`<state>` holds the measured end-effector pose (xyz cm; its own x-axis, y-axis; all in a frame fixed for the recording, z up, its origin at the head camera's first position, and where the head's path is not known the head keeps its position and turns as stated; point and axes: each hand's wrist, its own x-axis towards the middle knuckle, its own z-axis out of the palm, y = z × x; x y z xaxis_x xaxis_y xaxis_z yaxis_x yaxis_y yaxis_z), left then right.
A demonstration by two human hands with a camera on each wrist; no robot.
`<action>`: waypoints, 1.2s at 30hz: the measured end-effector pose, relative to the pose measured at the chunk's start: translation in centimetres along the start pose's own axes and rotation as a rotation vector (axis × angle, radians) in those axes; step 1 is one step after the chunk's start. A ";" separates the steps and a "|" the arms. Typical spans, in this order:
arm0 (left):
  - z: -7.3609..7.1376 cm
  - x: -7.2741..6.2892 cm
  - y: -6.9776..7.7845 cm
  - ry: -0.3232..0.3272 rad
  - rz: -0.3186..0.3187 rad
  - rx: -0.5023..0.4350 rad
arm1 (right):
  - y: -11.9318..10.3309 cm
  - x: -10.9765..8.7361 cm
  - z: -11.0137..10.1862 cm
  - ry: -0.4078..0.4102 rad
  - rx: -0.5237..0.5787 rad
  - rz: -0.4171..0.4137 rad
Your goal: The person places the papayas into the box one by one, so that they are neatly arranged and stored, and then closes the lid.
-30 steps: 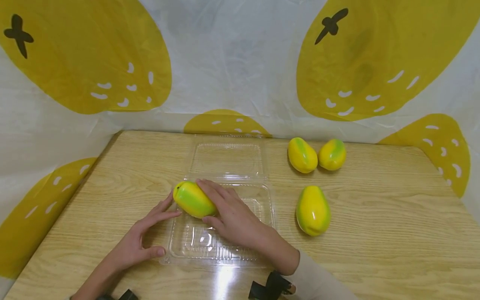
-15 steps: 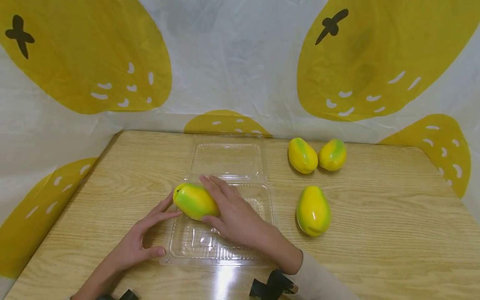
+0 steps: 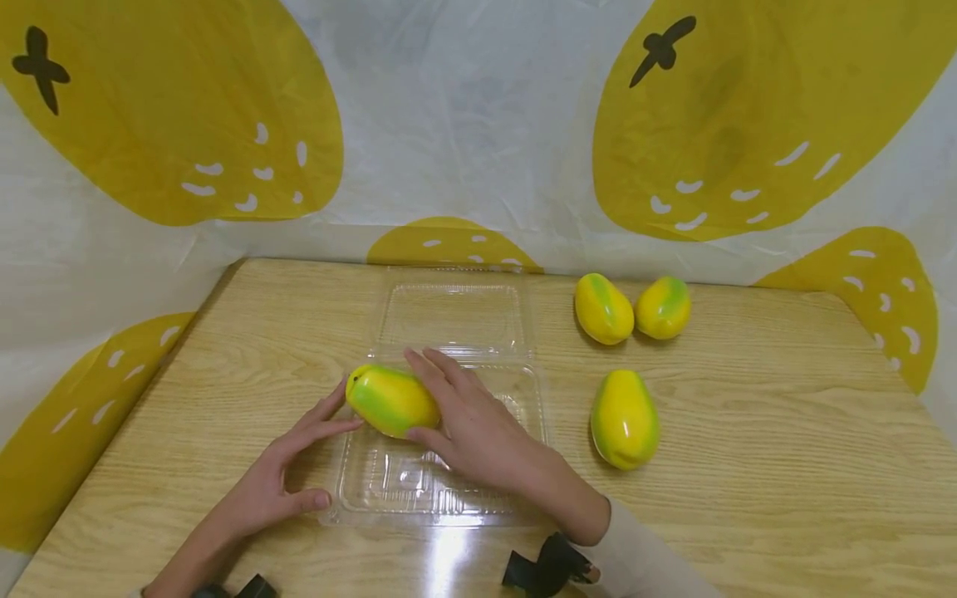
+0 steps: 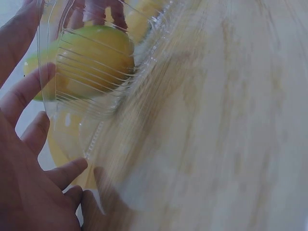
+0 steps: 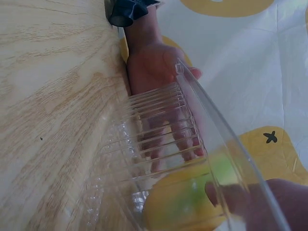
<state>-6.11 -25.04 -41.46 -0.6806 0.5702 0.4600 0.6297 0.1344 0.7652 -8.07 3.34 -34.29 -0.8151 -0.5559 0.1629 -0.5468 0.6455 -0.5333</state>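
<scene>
In the head view, a yellow-green papaya (image 3: 392, 401) lies slantwise over the left part of a clear plastic clamshell container (image 3: 493, 508). My right hand (image 3: 478, 423) holds its right end, thumb on the near side and fingers on the far side. The thumb (image 5: 226, 195) also shows against the fruit in the right wrist view. My left hand (image 3: 280, 473) is spread at the container's left edge, fingertips close to the papaya's stem end. Through the clear wall, the left wrist view shows the papaya (image 4: 96, 62) inside.
The container's lid (image 3: 449, 320) lies folded back, flat on the wooden table (image 3: 763, 465). To the right sits one papaya (image 3: 625, 421), with a pair behind it, a left papaya (image 3: 604, 310) and a right papaya (image 3: 662, 308). A lemon-print cloth (image 3: 471, 124) stands behind.
The papaya has rolled a little, and its green stripe has shifted. My right hand has slid slightly to the right along it. The left hand stays in place.
</scene>
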 end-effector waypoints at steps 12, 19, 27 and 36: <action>0.0 0.1 -0.1 0.001 -0.015 0.000 | 0.3 -1.8 -2.2 0.032 0.006 0.014; 0.0 0.4 0.1 0.002 0.028 0.015 | 0.3 -3.6 -4.4 0.056 -0.001 0.020; 0.0 0.4 0.3 0.008 0.050 0.009 | 1.4 -4.8 -6.7 0.144 -0.012 -0.017; 0.1 0.4 0.3 0.006 0.036 0.010 | 3.7 -6.2 -7.6 0.316 -0.079 -0.085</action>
<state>-6.16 -24.70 -41.09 -0.6600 0.5696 0.4898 0.6575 0.1225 0.7435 -6.48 13.19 -30.93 -0.7783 -0.4275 0.4599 -0.6183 0.6495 -0.4426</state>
